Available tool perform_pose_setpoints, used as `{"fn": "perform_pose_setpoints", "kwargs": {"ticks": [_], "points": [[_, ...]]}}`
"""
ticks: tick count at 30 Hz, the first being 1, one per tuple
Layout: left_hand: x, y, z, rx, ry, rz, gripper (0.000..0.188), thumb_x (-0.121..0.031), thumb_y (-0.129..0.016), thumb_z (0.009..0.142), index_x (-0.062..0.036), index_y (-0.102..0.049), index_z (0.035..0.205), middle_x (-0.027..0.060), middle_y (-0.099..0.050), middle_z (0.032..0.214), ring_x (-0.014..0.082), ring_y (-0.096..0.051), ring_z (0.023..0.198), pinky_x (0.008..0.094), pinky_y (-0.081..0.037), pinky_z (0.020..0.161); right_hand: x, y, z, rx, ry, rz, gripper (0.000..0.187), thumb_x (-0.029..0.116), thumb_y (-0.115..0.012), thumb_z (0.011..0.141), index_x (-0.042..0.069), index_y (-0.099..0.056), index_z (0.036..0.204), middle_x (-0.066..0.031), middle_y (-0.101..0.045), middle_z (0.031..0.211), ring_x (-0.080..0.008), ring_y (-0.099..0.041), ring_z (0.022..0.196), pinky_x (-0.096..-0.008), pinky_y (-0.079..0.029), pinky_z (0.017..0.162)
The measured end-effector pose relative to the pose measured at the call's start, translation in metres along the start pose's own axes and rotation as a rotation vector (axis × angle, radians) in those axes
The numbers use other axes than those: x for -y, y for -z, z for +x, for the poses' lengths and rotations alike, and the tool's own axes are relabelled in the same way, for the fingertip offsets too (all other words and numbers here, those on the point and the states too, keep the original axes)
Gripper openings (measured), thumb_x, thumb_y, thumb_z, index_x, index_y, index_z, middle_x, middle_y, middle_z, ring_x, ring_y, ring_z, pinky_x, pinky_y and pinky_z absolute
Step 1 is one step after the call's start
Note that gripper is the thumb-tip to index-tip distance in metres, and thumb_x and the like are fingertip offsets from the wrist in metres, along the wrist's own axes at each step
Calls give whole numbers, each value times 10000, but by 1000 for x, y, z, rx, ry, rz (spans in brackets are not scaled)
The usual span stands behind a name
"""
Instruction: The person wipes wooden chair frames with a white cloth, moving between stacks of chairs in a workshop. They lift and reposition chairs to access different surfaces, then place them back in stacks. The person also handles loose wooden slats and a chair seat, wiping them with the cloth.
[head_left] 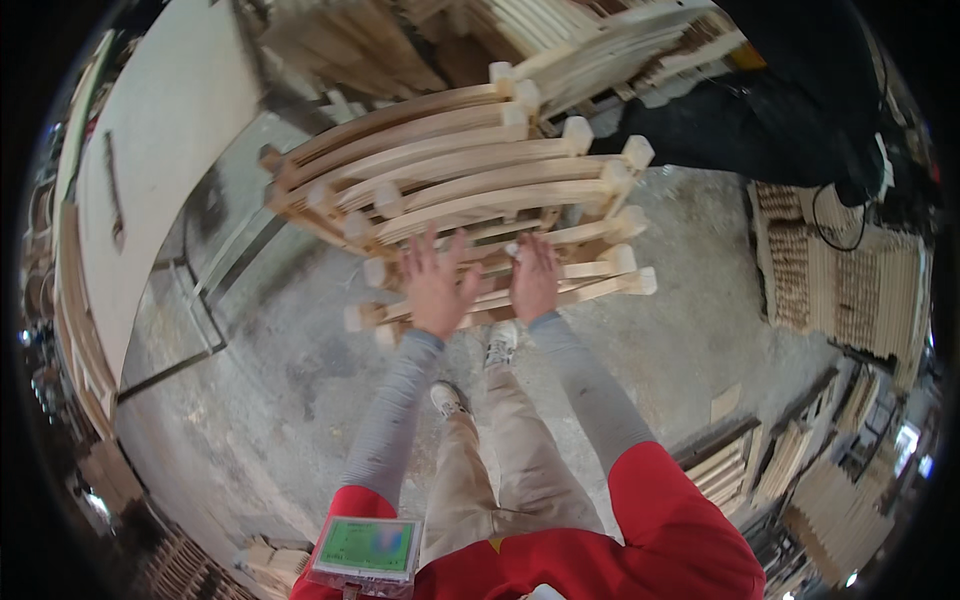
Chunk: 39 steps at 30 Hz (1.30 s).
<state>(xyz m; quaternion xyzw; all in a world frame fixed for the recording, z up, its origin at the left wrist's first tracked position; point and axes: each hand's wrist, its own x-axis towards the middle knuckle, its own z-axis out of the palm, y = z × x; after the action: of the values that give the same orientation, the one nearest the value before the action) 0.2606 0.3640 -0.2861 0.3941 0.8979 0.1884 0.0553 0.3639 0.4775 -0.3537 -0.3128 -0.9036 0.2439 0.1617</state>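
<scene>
a worker's two bare hands reach over a row of pale wooden frames, their curved rails lying nearly side by side directly under and ahead of the fingers. the left hand is spread wide, palm down, thumb and fingers apart above the nearer rails; the right hand, just beside it, is narrower, its fingers close together at the rails. whether the right hand grips a rail cannot be told, nor whether either palm bears weight on the wood. a small whitish thing shows at the right hand's fingertips, too blurred to name. blocky pale ends stick out ahead and to the right of the hands. behind the hands come grey sleeves, a red shirt and a badge with a green card. beneath is a grey floor. well to the left stands a broad pale board; ahead and right, a person in dark clothing; farther right, stacked wooden pieces.
</scene>
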Motion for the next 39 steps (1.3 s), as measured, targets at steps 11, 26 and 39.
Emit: {"fn": "perform_pose_setpoints", "kwargs": {"ticks": [11, 26, 39], "points": [[29, -59, 94, -5, -1, 259, 483, -425, -486, 776, -37, -485, 1064, 142, -229, 1344, 408, -161, 1229, 541, -130, 981, -2, 9, -6, -14, 28, 34, 386, 110, -468, 803, -100, -382, 1115, -238, -462, 1140, -335, -407, 1125, -418, -270, 985], [20, -56, 77, 74, -57, 212, 443, -395, -490, 797, 9, -451, 975, 202, -217, 1342, 394, -159, 1244, 561, -119, 977, 0, 19, -27, -90, -7, 64, 329, 65, -521, 769, -79, -437, 1053, -203, -491, 1116, -289, -440, 1107, -379, -318, 961], [6, -59, 29, -52, -204, 268, 515, -364, -395, 854, 22, -348, 1193, 204, -412, 1143, 366, -378, 1054, 464, -263, 943, 4, 39, -55, 26, -128, 100, 207, 98, -510, 777, 5, -479, 959, -133, -477, 1146, -243, -381, 1156, -365, -273, 986]]}}
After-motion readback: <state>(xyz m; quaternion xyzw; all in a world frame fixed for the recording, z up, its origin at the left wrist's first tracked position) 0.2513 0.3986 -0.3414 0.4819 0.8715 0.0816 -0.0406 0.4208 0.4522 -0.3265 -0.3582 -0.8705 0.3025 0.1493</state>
